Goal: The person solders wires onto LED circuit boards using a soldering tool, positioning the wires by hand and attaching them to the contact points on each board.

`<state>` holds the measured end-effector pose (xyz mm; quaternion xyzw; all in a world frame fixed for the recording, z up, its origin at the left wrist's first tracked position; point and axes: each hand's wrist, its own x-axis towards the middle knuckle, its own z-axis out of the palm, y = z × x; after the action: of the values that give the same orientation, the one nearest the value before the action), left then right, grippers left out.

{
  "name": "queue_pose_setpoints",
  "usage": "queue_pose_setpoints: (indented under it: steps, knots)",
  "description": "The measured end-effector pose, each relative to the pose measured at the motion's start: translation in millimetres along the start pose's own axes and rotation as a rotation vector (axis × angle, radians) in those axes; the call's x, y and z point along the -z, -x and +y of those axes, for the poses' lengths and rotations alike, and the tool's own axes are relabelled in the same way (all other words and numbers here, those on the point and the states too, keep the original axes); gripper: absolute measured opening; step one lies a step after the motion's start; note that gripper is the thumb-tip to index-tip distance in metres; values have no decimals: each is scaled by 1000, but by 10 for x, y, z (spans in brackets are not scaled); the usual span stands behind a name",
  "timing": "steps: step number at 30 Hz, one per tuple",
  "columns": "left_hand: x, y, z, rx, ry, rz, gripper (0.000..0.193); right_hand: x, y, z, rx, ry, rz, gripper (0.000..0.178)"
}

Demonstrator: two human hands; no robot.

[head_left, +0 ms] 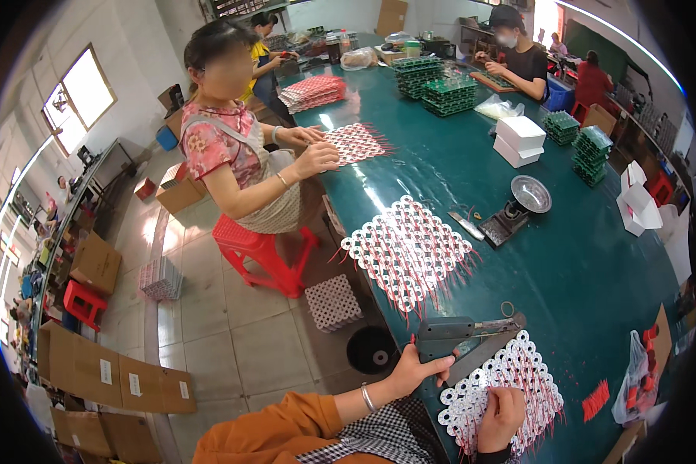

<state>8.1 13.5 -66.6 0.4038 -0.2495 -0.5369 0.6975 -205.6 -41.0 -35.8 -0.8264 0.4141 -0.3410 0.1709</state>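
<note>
My left hand (416, 370) is closed around a dark grey hand tool (447, 329) with a long body; its exact kind is unclear. A flat dark grey piece (483, 357) lies below it, by the near panel's upper left edge. My right hand (503, 414) rests over a panel of white ring-shaped circuit boards (537, 379) threaded with red wires. Its fingers are curled into a pinch, and what they hold is hidden. Farther off lies a second ring-board panel (410, 251), its red wires sticking out at the edges.
Red wire pieces (595, 400) and a plastic bag (632, 379) lie right on the green table (595, 286). A scale with a metal bowl (530, 193) and white boxes (518, 141) stand farther back. At left, a co-worker (228, 147) on a red stool (261, 251) handles another panel.
</note>
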Motion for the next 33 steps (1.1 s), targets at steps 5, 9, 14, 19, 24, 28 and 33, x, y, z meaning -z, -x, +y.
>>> queue_pose_setpoints:
  steps: [5,9,14,19,24,28,33]
  knots:
    - [38,-9,-44,35,-4,-36,31,-3,28,5,-24,5,7,11]
    - [47,-19,-98,31,14,14,34,48,8,50,38,74,-31,9]
    - [26,-34,-78,61,33,20,38,102,-46,30,2,46,-57,10]
    - [-41,21,9,101,23,32,40,123,-33,38,10,25,-60,14]
    - [3,68,39,204,-6,77,39,111,6,20,7,-31,-40,16]
    - [-60,45,30,164,-118,85,35,150,-6,65,-3,-101,-22,16]
    - [-103,20,111,40,-145,80,28,30,2,81,-16,-81,7,9]
